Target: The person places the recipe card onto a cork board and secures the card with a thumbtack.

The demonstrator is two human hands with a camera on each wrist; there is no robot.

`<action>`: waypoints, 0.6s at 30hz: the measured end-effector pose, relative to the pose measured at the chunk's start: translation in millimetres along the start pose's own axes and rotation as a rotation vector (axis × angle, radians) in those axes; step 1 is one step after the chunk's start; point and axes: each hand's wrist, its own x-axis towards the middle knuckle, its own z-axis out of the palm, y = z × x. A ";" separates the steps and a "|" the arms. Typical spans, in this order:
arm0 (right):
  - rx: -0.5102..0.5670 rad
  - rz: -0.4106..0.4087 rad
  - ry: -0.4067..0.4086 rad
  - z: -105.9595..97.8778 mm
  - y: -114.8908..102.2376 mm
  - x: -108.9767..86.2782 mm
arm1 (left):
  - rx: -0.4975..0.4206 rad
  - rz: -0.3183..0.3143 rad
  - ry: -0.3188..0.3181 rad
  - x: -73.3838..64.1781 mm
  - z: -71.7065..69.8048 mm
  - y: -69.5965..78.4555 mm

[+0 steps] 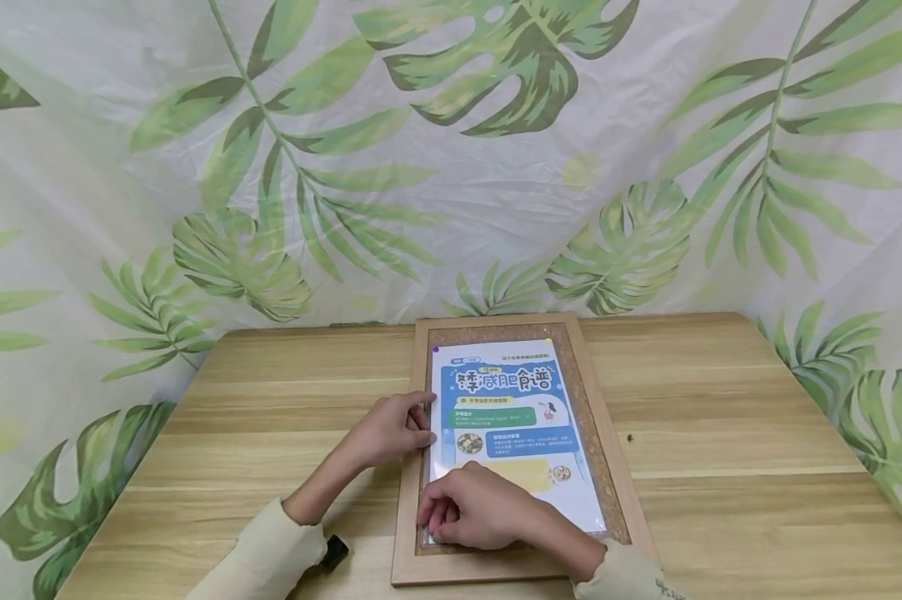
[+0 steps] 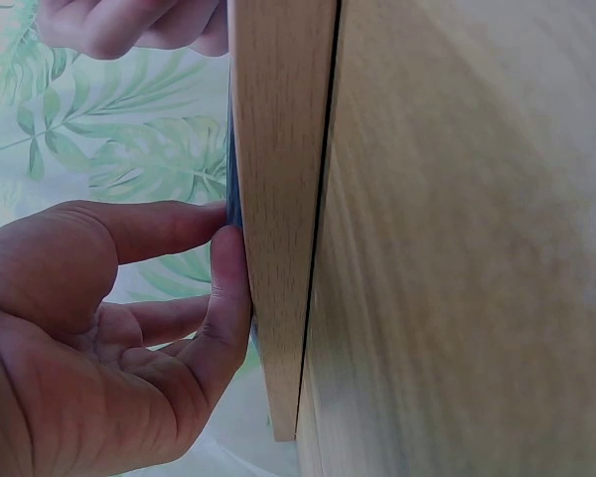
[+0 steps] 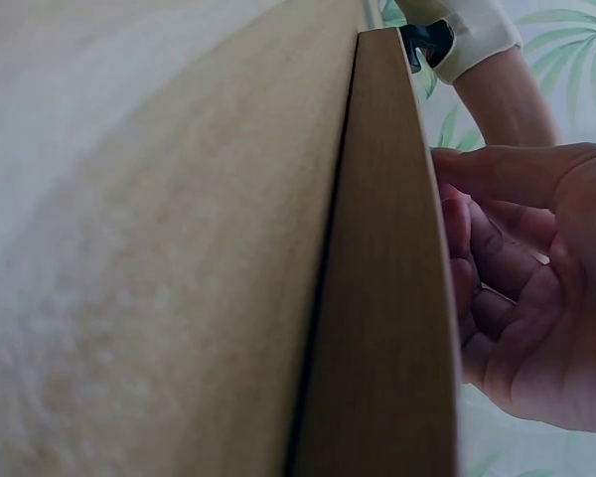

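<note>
A printed sheet (image 1: 511, 398) in a clear cover lies on a wood-framed cork board (image 1: 604, 467). A purple pushpin (image 1: 436, 349) sits at the sheet's top left corner, a yellow pushpin (image 1: 548, 341) at its top right. My left hand (image 1: 393, 429) rests its thumb and fingertips on the sheet's left edge, spread apart. Over the bottom left corner my right hand (image 1: 484, 507) has its fingers curled, with thumb and index finger (image 3: 455, 214) close together. A small green bit at the thumb tip looks like a pushpin, mostly hidden by the fingers.
The board's wooden frame (image 2: 283, 149) stands slightly raised from the wood-grain table (image 1: 759, 467). A black object (image 1: 334, 553) shows by the left sleeve. Behind the table hangs a leaf-patterned cloth (image 1: 496, 208). A small dark spot (image 1: 629, 437) is on the table at right.
</note>
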 end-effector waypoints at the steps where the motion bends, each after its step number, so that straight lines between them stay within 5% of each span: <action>1: 0.002 0.005 0.002 0.0 -0.2 -0.1 | 0.001 0.001 0.000 0.2 0.1 -0.3; 18: 0.000 0.120 0.079 2.2 -4.2 3.8 | -0.002 -0.032 0.007 1.1 1.8 0.6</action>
